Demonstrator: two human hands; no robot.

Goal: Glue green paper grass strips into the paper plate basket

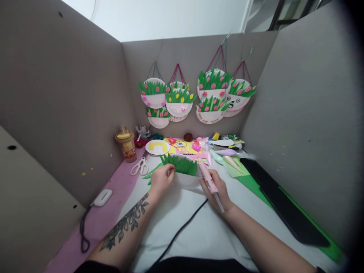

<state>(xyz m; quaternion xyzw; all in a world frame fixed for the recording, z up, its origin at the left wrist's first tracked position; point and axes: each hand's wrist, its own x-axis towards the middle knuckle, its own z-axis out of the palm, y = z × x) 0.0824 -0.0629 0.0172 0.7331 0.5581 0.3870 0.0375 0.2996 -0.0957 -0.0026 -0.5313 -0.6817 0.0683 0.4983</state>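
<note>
The left hand [164,177] pinches green paper grass [183,165] in a white paper-plate pocket [186,182], between both hands over the pale-covered worktop [204,235]; the right hand [219,188] grips a pink plastic glue gun [208,178]. The pocket seems light, easily creased, best held by its rim.

Tattooed left forearm [127,223], left fingers [171,168] pinched, right hand [220,189] curled

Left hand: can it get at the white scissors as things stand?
Probably yes. The white scissors lie near the left hand, handles uncovered. Some green paper leaves lie between, but look low enough to pass over. It would have to leave the paper plate.
</note>
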